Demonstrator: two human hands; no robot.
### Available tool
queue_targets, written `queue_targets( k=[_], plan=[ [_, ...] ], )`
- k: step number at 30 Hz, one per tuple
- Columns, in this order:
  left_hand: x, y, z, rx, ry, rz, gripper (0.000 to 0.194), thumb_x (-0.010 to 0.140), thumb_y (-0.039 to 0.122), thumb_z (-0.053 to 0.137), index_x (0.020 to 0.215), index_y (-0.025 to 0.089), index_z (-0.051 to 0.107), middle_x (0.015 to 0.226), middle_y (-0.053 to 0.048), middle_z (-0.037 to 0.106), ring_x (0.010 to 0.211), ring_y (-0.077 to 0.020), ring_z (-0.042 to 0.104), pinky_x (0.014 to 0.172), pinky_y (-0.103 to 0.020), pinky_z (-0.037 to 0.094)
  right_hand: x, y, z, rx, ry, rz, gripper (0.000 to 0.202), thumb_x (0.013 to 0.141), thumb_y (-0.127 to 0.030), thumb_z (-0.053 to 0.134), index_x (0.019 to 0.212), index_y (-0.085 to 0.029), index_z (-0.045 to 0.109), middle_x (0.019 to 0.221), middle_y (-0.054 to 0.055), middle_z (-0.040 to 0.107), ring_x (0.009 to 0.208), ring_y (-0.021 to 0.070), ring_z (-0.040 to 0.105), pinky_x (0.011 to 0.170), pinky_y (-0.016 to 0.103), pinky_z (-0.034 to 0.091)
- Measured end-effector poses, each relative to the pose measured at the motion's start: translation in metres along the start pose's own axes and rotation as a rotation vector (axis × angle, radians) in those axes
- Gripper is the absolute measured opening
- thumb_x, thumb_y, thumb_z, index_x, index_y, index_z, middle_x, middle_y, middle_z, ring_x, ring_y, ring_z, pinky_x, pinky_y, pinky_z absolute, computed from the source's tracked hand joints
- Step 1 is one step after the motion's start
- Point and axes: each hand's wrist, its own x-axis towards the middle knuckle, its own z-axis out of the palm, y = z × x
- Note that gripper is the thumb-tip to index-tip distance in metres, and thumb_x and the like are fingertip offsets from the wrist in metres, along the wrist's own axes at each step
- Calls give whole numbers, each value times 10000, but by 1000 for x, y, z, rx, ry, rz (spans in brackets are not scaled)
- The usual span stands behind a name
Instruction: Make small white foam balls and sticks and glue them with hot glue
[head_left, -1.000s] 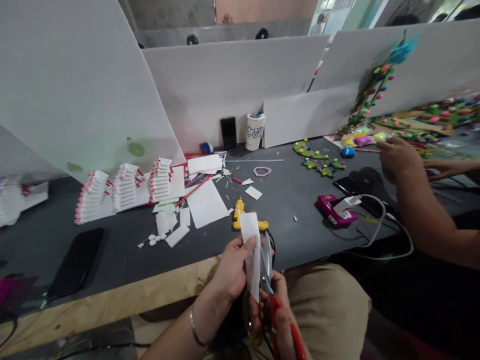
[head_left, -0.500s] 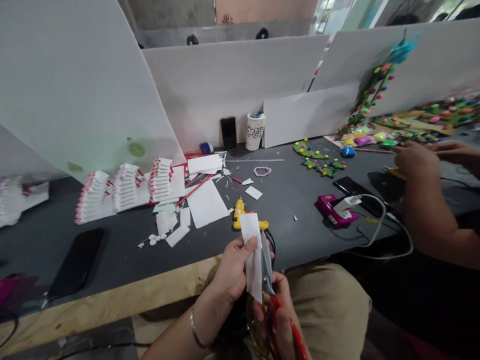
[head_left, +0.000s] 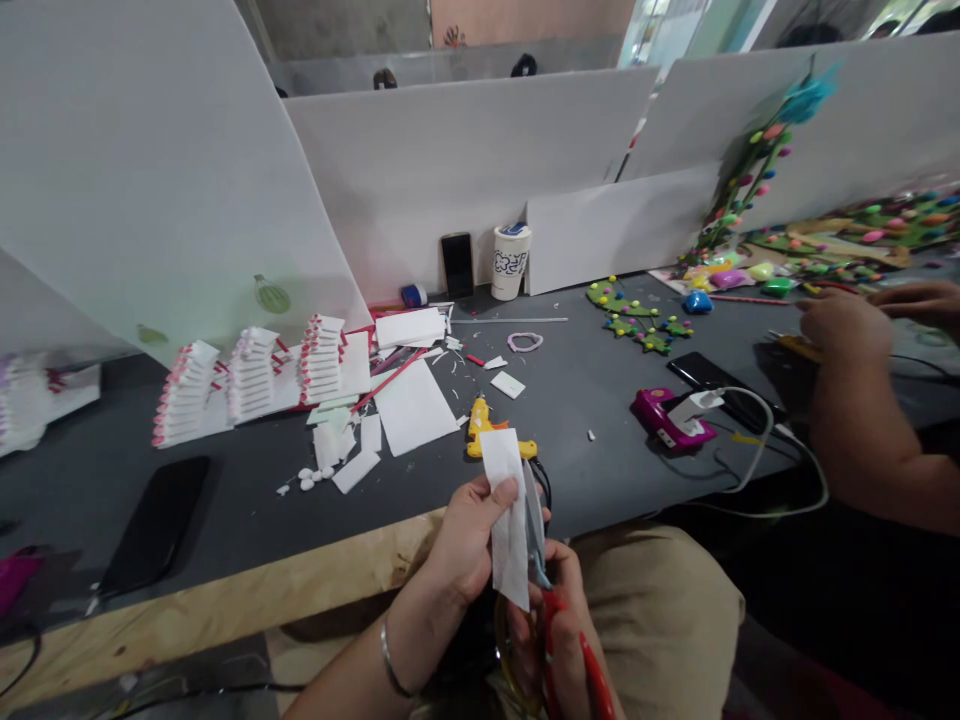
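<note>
My left hand (head_left: 469, 535) pinches a narrow strip of white paper (head_left: 510, 570) between thumb and fingers, above my lap at the table's front edge. In my right hand (head_left: 566, 640) are red-handled scissors (head_left: 598, 680), their blades pointing up along the strip's right edge. Whether the blades touch the paper I cannot tell. A yellow ring-shaped thing, perhaps a tape roll, shows partly by my right fingers. Just beyond the strip lies a yellow glue gun (head_left: 480, 418) on the dark table (head_left: 570, 400).
White paper pieces (head_left: 416, 405) and scraps lie left of centre, near rows of small white sticks with pink tips (head_left: 184, 395). A phone (head_left: 154, 525) lies at left, a purple power strip (head_left: 673, 420) at right. A paper cup (head_left: 510, 262) stands behind. Another person's hand (head_left: 847, 325) works at right.
The paper strip and scissors have barely shifted; the blades look slightly closer together. At right, the other person's hand has moved a little to the right.
</note>
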Motion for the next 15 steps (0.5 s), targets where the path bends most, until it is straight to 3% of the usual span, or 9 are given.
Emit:
queue_targets(
  k=[5, 11, 15],
  plan=[
    [0, -1, -1, 8, -14, 6, 360, 591, 334, 850, 784, 94, 663, 740, -107, 731, 588, -218, 693, 506, -270, 538, 0, -4, 0, 11, 2, -31, 663, 678, -692, 642, 1064, -299, 273, 519, -140, 481, 299, 45, 355, 301, 140, 319],
    [1, -1, -4, 3, -38, -6, 372, 578, 331, 859, 785, 91, 664, 710, -96, 724, 597, -215, 694, 529, -274, 547, 2, -11, 3, -2, 4, -5, 621, 696, -679, 640, 1031, -300, 279, 492, -139, 492, 300, 40, 332, 328, 131, 296],
    [1, 0, -3, -4, -42, 0, 373, 576, 329, 862, 781, 94, 656, 730, -97, 730, 589, -208, 693, 521, -267, 548, 2, -11, 4, 5, 35, 8, 581, 712, -576, 690, 1018, -293, 285, 493, -141, 469, 310, 33, 305, 338, 122, 255]
  ],
)
